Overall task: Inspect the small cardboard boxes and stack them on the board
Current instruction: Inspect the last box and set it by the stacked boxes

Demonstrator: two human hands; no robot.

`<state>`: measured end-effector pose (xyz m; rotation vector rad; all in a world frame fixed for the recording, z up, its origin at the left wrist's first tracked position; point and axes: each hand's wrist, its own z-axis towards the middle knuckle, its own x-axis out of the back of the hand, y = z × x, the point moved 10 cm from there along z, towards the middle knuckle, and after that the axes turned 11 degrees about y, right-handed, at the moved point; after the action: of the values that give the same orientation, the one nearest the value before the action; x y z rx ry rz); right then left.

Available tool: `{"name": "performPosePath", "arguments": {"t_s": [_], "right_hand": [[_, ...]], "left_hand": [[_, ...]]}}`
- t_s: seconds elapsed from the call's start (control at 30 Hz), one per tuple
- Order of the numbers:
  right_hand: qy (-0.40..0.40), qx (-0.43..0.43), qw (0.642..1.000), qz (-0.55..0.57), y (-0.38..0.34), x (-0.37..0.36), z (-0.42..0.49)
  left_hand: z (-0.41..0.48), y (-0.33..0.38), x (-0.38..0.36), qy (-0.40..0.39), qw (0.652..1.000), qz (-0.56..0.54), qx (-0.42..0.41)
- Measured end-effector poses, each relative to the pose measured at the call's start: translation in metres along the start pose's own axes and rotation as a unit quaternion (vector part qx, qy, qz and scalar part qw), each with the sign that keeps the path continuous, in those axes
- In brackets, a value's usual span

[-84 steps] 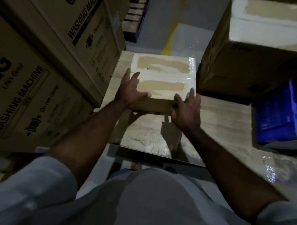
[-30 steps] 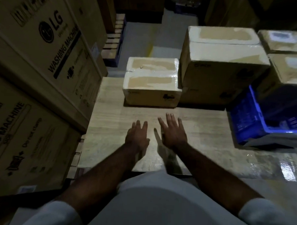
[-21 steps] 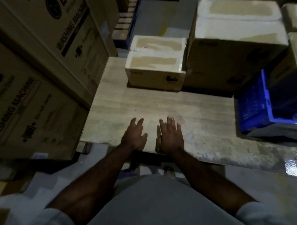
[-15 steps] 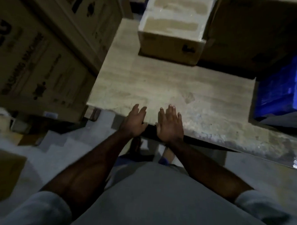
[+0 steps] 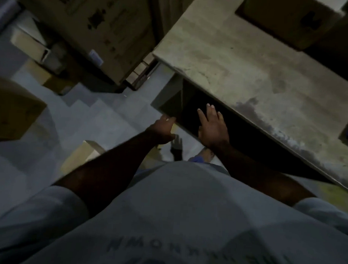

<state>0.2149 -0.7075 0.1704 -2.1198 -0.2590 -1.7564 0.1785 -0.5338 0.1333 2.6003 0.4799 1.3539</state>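
two hands are held low, below the near edge of the board [image 5: 240, 61]. my left hand [image 5: 163, 129] lies at the near corner of a small cardboard box [image 5: 166, 96] that sits low by the board's near left corner. its fingertips meet the box edge, but blur keeps me from telling whether they grip. my right hand [image 5: 212, 127] is flat, fingers straight and spread, over the box's dark near side; contact cannot be told. a second small box [image 5: 287, 19] rests on the board at its far right. tall printed cartons [image 5: 98, 26] stand far left, just beside the board. on the grey floor [image 5: 90, 119] to the left, a loose box [image 5: 79, 156] lies near my left forearm. my pale shirt [image 5: 176, 211] fills the near part of the view.
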Motion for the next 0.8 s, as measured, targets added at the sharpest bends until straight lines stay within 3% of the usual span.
{"name": "performPosePath", "arguments": {"t_s": [0.17,0.4,0.8], "right_hand": [[-0.025,0.031,0.999,-0.004,-0.112,-0.023,-0.027],[-0.074,0.151,0.986,-0.012,-0.251,-0.066,-0.054],[-0.163,0.277,0.947,-0.012,-0.42,-0.114,0.022]], "left_hand": [[-0.067,-0.107,-0.017,0.015,0.999,-0.035,0.015],[-0.154,-0.271,-0.055,0.02,0.985,-0.106,0.131],[-0.216,-0.411,-0.072,0.089,0.926,-0.249,0.27]]}}
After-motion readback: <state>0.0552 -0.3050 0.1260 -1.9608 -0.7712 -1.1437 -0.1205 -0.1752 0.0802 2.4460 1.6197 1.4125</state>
